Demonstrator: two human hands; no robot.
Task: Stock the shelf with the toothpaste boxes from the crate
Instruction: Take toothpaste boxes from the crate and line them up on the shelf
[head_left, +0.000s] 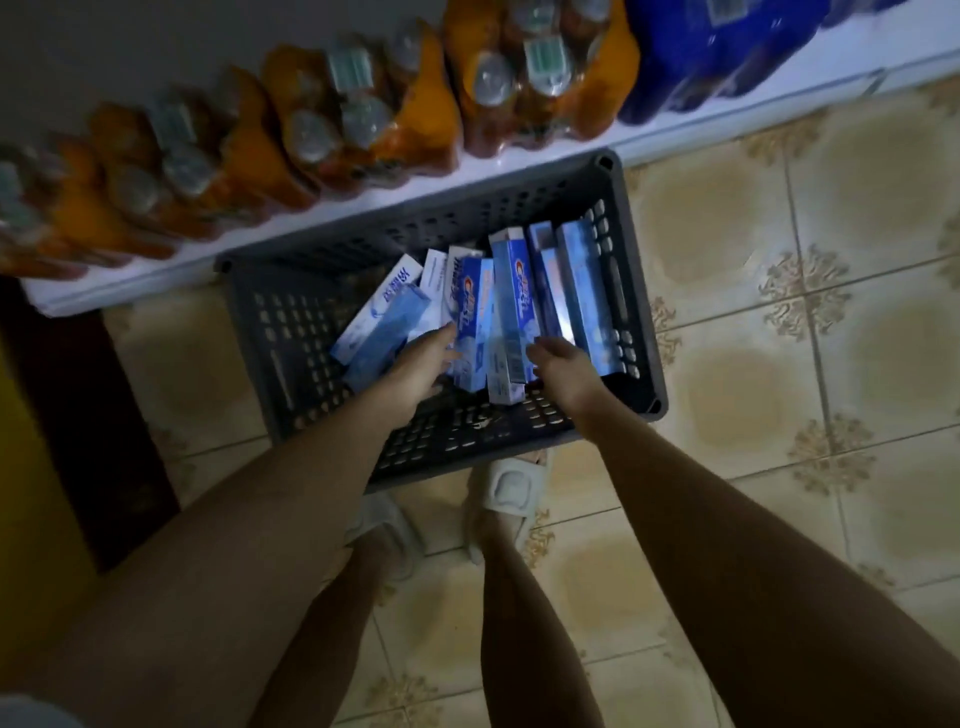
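Boxes: the toothpaste boxes (511, 304) are blue and white. They lie in a messy pile inside the crate, most of them leaning toward its right end. Both hands are down among them.
Left hand: the left hand (418, 369) reaches into the crate with its fingers out straight and a little spread. The fingertips touch the boxes in the middle of the pile. It is not pinching any box.
Right hand: the right hand (563, 371) is just to the right of the left hand, with a few boxes between them. Its fingers bend down over the near ends of the boxes. I cannot tell if it is holding one.
Crate: the crate (631, 291) is dark gray with lots of small holes. It sits on the floor, all around both hands.
Shelf: the shelf (291, 221) is white and low, just past the crate.
Bottles: packs of orange bottles (358, 111) stand on the shelf, with a blue pack (722, 52) farther right.
Floor: the floor tiles (779, 312) are tan with curly shapes.
Feet: two feet in pale slippers (506, 488) stand just behind the crate, under the arms.
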